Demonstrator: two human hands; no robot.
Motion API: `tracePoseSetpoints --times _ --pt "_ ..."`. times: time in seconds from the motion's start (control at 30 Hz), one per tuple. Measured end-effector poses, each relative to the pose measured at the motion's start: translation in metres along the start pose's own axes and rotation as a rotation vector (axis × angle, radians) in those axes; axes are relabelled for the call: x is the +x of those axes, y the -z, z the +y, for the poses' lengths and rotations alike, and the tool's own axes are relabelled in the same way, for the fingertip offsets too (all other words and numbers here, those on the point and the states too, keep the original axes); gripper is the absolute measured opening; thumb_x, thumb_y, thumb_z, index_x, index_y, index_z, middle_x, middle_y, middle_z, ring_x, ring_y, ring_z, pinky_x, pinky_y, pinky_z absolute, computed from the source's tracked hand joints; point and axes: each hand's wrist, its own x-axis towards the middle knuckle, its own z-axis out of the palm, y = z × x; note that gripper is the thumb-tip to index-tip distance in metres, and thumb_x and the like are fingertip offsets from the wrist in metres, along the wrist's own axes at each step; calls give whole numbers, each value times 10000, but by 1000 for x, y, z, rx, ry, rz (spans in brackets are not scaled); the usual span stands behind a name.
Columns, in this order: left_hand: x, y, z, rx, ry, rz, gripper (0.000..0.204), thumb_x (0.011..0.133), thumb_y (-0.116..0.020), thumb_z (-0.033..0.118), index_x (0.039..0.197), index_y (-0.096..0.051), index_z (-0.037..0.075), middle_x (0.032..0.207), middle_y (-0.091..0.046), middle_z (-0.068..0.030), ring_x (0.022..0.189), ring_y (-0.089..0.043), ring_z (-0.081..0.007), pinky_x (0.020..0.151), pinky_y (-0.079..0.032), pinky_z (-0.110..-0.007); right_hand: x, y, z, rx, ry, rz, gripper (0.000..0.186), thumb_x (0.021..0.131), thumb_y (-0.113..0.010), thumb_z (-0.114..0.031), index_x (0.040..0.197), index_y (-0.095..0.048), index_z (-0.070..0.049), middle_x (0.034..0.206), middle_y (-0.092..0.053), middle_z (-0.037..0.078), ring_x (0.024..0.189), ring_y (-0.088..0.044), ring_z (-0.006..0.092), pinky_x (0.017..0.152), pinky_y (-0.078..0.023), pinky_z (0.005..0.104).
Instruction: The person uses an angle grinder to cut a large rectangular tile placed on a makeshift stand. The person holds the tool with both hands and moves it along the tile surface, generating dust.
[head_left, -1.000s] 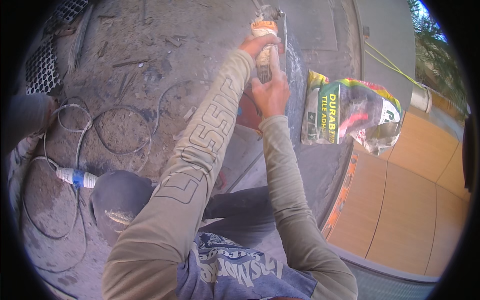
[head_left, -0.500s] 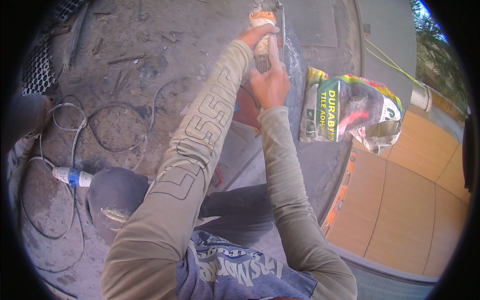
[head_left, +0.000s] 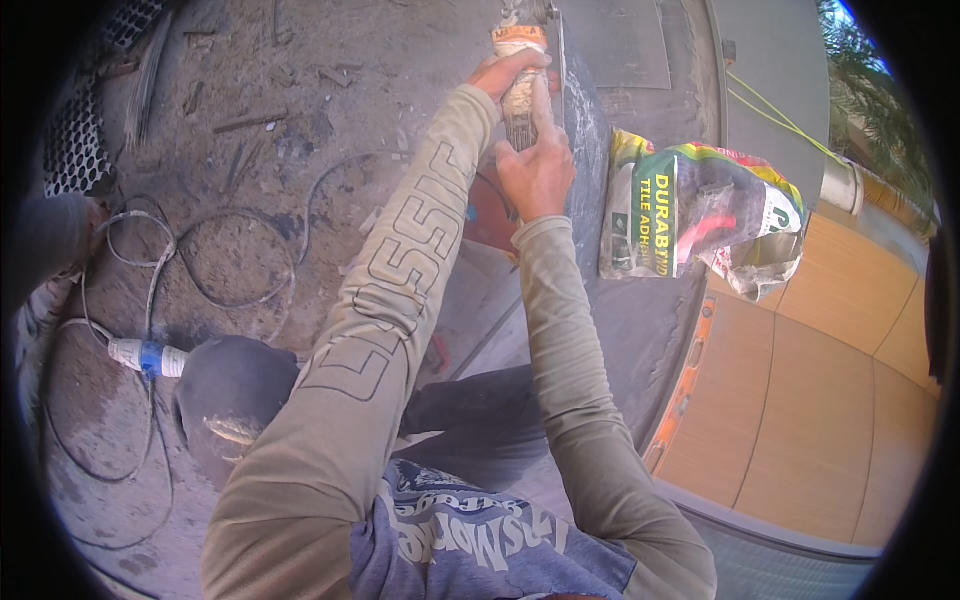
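Since the earlier frame, hands and power tool [head_left: 520, 100] have barely shifted leftward. Far left of the bag [head_left: 690, 215], it looks heavy, stiff, dusty; the left hand [head_left: 508, 74] wraps its body, the right hand's [head_left: 538, 175] fingers its rear: a sound 2-handed hold.

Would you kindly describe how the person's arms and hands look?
The left sleeve is long, khaki and printed with big outlined letters; the right sleeve matches in colour but looks plain. The left hand and right hand are bare.
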Motion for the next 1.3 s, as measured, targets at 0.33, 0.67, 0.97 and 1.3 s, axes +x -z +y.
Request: tracePoseSetpoints --times 0.33,0.67,0.97,1.3 --pt "-1 -6 4 31 6 28 622 960 -752 179 1469 -492 -67 1202 -748 -282 1066 -787 -357 928 -682 -465 4 7 -3 -33 -1 -32 943 782 -760 -158 1668 -469 -301 1082 -703 227 1012 -711 455 925 -559 545" --pt "-3 -5 -2 -30 -2 29 589 961 -762 177 1431 -506 -69 1189 -750 -287 1034 -793 -361 920 -683 -468 0 -2 4 -9 44 35 940 780 -794 -188 1658 -483 -311 1080 -694 210 1016 -703 455 906 -568 539" --pt "-8 -4 -3 11 -27 25 590 964 -749 183 1445 -513 -64 1221 -748 -290 1041 -791 -349 908 -682 -436 -4 4 -3 15 14 6 955 771 -782 -152 1666 -477 -279 1142 -720 242 1069 -717 451 965 -564 516" --pt "-15 -8 -5 30 -13 25 607 962 -747 197 1459 -515 -63 1242 -746 -275 1114 -776 -351 959 -667 -449 -9 6 1 1 37 21 942 780 -785 -188 1663 -474 -288 1126 -700 222 1046 -701 457 933 -560 539"
